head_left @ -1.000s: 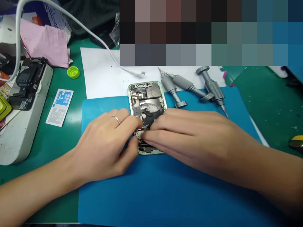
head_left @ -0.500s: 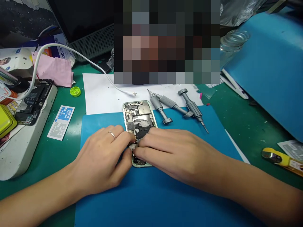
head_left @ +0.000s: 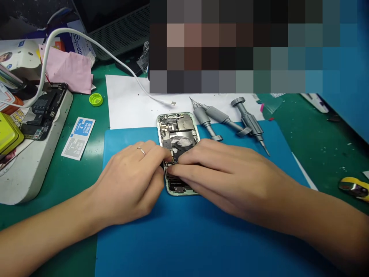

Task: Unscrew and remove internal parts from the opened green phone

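Note:
An opened smartphone (head_left: pixel 184 125) with a pale green frame lies on the blue mat (head_left: pixel 173 238), its circuit board and inner parts bare. My left hand (head_left: pixel 134 179), with a ring on one finger, is closed at the phone's left edge; its index finger and thumb grip the frame beside the board. From the other side my right hand (head_left: pixel 230 173) reaches over the lower half, fingertips pinched together against the parts near that same edge. Whatever the right fingertips hold is hidden. The hands cover part of the phone's middle and right side.
Several grey screwdrivers (head_left: pixel 204 119) lie beyond the phone. A white cable (head_left: pixel 127 69) arches over white paper (head_left: pixel 123 104). At left are a labelled card (head_left: pixel 78 138), a green cap (head_left: pixel 96 99) and phone parts (head_left: pixel 46 107) on a white block. A yellow-handled tool (head_left: pixel 353 186) lies at right.
The view has shifted, so the whole scene sits further right and higher. A small silver piece seen by the right fingertips is no longer visible there. Both hands stay at the phone.

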`<state>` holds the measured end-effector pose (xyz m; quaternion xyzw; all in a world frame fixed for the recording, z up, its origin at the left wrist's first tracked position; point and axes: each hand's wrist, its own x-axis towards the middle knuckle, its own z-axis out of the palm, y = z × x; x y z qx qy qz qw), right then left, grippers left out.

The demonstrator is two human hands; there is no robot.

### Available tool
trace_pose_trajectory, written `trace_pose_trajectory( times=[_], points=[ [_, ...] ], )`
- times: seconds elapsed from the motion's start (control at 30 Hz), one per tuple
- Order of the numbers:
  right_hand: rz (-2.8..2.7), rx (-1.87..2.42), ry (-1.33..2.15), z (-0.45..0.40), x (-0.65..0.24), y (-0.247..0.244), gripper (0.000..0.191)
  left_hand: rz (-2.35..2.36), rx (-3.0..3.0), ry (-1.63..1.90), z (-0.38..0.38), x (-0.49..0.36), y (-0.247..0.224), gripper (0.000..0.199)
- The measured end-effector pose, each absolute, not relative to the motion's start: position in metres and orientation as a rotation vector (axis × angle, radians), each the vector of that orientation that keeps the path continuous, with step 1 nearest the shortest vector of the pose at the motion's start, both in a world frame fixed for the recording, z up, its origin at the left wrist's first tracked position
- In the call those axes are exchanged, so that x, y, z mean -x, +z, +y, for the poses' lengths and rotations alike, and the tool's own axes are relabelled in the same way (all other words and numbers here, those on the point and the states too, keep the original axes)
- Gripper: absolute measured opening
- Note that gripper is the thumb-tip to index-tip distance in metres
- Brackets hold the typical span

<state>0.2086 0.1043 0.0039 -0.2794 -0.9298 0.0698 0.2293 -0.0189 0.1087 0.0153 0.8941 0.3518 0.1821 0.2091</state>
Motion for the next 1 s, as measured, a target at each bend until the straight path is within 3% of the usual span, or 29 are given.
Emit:
trace_pose_trajectory(
  times=[0.43, 1.0],
  points=[
    [-2.592, 0.691, 0.400, 0.1054, -0.2135, 0.0023, 0.021, 0.963, -2.477, 0.511, 0.1098, 0.0221, 0.0125, 0.020],
    [-2.557, 0.696, 0.240, 0.1068, -0.2063, -0.0033, 0.018, 0.970, -2.454, 0.493, 0.1095, 0.0238, 0.0118, 0.019]
  ],
)
